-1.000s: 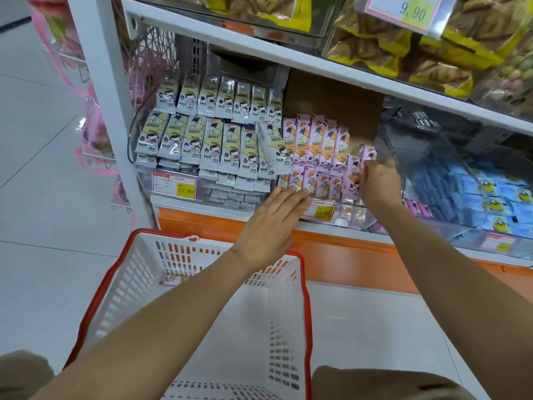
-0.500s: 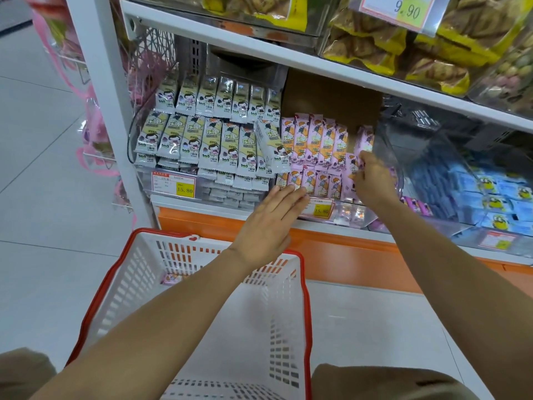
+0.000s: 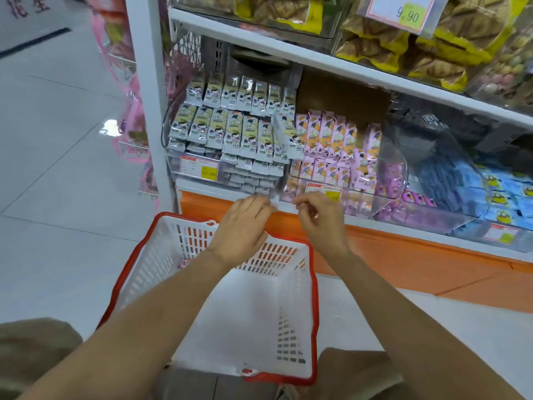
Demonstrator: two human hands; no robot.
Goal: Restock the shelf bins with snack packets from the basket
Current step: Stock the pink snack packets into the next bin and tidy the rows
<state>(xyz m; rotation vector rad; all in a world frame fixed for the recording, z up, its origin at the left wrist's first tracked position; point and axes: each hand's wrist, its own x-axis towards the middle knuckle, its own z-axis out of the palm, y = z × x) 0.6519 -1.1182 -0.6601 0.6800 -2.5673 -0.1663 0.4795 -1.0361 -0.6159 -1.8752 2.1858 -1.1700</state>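
Snack packet (image 3: 183, 263): one pink packet, low against the basket's left wall; long axis too small to read.
Basket (image 3: 314, 284): on the floor beneath both hands.
Left hand (image 3: 242, 226): over the far rim, fingers curled, hold unclear. It is the nearer hand; the packet lies down-left of it.
Right hand (image 3: 320, 219): at the shelf lip, fingertips drawn together; cannot tell on what.
Pink bin (image 3: 399, 157): up-right of the hands, likely destination.

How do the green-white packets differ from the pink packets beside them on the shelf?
Colour: the green-white packets are pale green and silver, the pink packets pink and orange. Fill: the green-white packets climb higher at the back; behind the pink packets bare brown cardboard shows. One green-white packet leans askew at the boundary; the pink packets stand straighter. Both stand in rows on one shelf, printed with a cartoon figure.
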